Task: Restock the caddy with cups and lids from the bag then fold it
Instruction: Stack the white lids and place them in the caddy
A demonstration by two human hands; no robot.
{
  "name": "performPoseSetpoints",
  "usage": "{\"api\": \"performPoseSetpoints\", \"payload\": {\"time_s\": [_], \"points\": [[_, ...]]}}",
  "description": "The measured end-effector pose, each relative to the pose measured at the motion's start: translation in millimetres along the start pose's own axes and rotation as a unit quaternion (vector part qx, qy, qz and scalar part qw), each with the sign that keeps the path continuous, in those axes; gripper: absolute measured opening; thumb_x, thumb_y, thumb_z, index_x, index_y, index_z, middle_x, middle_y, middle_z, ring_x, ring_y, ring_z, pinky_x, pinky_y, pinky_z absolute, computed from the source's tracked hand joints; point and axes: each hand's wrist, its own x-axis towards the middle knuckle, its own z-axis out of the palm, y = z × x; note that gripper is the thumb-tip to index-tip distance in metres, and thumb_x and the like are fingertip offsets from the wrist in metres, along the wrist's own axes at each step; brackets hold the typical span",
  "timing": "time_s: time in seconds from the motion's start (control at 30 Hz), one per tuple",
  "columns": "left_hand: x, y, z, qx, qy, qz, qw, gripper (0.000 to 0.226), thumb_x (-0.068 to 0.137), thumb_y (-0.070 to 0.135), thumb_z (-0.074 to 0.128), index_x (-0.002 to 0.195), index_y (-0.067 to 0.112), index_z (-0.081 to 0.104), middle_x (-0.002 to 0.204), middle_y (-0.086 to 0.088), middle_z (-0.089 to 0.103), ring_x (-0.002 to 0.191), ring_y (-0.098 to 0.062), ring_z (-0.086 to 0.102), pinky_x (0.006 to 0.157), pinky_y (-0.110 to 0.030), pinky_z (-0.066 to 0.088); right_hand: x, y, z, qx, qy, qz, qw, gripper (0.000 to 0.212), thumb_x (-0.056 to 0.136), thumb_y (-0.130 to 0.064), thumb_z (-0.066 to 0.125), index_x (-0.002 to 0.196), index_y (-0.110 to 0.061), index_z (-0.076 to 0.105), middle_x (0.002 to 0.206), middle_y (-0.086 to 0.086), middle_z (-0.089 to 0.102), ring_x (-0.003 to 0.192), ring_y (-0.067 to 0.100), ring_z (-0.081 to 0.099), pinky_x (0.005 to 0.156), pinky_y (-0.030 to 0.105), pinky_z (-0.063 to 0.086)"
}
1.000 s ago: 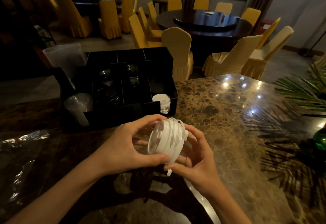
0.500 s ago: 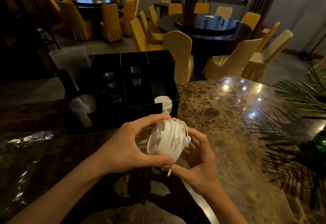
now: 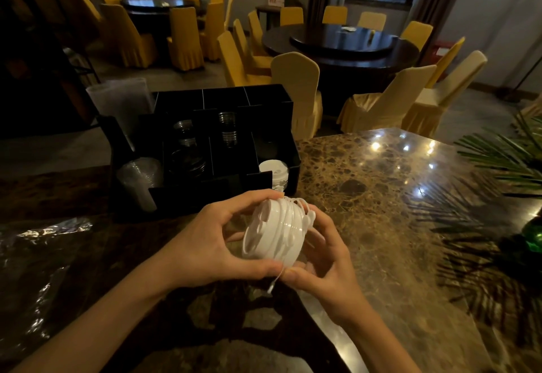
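I see both forearms coming up from the bottom edge and converging at the centre; both are bare, no sleeves in view; my left hand (image 3: 205,243) sits palm toward the right, thumb low and stretched along the underside of what it grips, index and other fingers curled over the top; my right hand (image 3: 325,261) faces it from the other side, palm turned up and inward, fingers spread and cupped behind, thumb tip meeting the left thumb tip at the bottom; both wrists are bent slightly inward; both hands are closed on the same stack of lids (image 3: 277,231), raised above the table.
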Motion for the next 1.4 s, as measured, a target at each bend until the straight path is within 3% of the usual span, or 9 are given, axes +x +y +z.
{"api": "performPoseSetpoints", "payload": {"time_s": [0.13,0.23,0.4,0.6,0.73,0.9,1.1,1.3,1.4], "points": [[2.4,3.0,-3.6,0.046,-0.016,0.003,0.999,0.09,0.067,0.038,0.095,0.143,0.048,0.048,0.138,0.02,0.059,0.125,-0.001,0.061,0.097,-0.018,0.054,0.0,5.1,3.4,0.041,0.002,0.066,0.997,0.087,0.082,-0.025,0.088,0.153,-0.024,0.037,0.145,0.017,0.058,0.126,0.039,0.063,0.093,0.044,0.059],[4.4,3.7,-3.6,0.058,-0.028,0.001,0.998,0.089,0.067,0.04,0.095,0.143,0.05,0.048,0.137,0.022,0.059,0.124,0.0,0.06,0.098,-0.022,0.055,1.1,6.5,8.4,0.063,-0.016,0.093,0.994,0.072,0.086,-0.023,0.076,0.148,-0.035,0.041,0.134,0.014,0.066,0.116,0.036,0.068,0.088,0.042,0.06],[7.6,4.0,-0.2,0.093,-0.012,0.004,0.996,0.086,0.066,0.05,0.091,0.141,0.048,0.048,0.133,0.028,0.058,0.122,0.004,0.059,0.097,-0.02,0.054,2.9,8.9,13.8,0.131,-0.004,0.142,0.981,0.086,0.083,-0.034,0.078,0.156,-0.026,0.033,0.148,0.024,0.054,0.132,0.044,0.056,0.102,0.051,0.053],[7.4,-3.0,-3.6,0.055,-0.001,-0.018,0.998,0.084,0.065,0.044,0.094,0.137,0.047,0.051,0.132,0.023,0.06,0.125,-0.002,0.059,0.096,-0.024,0.057,0.5,9.5,6.5,0.119,-0.028,0.138,0.983,0.072,0.091,-0.026,0.077,0.153,-0.033,0.042,0.148,0.024,0.055,0.133,0.047,0.055,0.103,0.046,0.055],[6.5,-4.5,-3.7,0.016,0.014,-0.037,0.999,0.079,0.062,0.042,0.095,0.13,0.05,0.055,0.13,0.022,0.06,0.125,-0.005,0.06,0.09,-0.029,0.061,-1.0,5.8,3.4,0.027,-0.036,0.094,0.995,0.075,0.092,-0.016,0.07,0.158,-0.026,0.037,0.154,0.013,0.05,0.139,0.038,0.053,0.107,0.046,0.052],[6.3,-3.8,-4.3,-0.022,0.023,-0.061,0.998,0.079,0.06,0.046,0.093,0.131,0.047,0.058,0.13,0.017,0.063,0.123,-0.007,0.062,0.087,-0.032,0.063,1.1,-1.9,4.4,-0.026,-0.018,0.013,0.999,0.08,0.087,-0.006,0.081,0.153,-0.032,0.044,0.152,0.006,0.054,0.139,0.03,0.055,0.099,0.033,0.057],[6.8,0.5,-2.9,-0.012,0.037,-0.065,0.997,0.073,0.063,0.052,0.089,0.128,0.052,0.057,0.127,0.029,0.062,0.118,0.007,0.059,0.086,-0.028,0.061,8.0,3.5,5.9,-0.119,-0.018,-0.101,0.988,0.082,0.081,0.001,0.085,0.148,-0.021,0.043,0.156,0.017,0.041,0.144,0.046,0.044,0.108,0.055,0.05],[5.6,1.3,-4.5,-0.035,0.043,-0.071,0.996,0.07,0.061,0.052,0.088,0.125,0.046,0.058,0.124,0.03,0.063,0.117,0.009,0.059,0.088,-0.012,0.054,11.0,4.1,5.8,-0.169,-0.042,-0.147,0.974,0.077,0.084,-0.008,0.084,0.147,-0.024,0.042,0.164,0.016,0.03,0.151,0.045,0.033,0.109,0.051,0.05],[4.0,2.3,-4.7,-0.039,0.038,-0.078,0.995,0.065,0.063,0.053,0.087,0.122,0.048,0.06,0.124,0.028,0.064,0.118,0.006,0.06,0.089,-0.011,0.053,11.8,2.6,6.3,-0.148,-0.051,-0.142,0.977,0.077,0.082,-0.005,0.086,0.143,-0.022,0.042,0.158,0.019,0.038,0.145,0.043,0.043,0.108,0.053,0.05]]}}
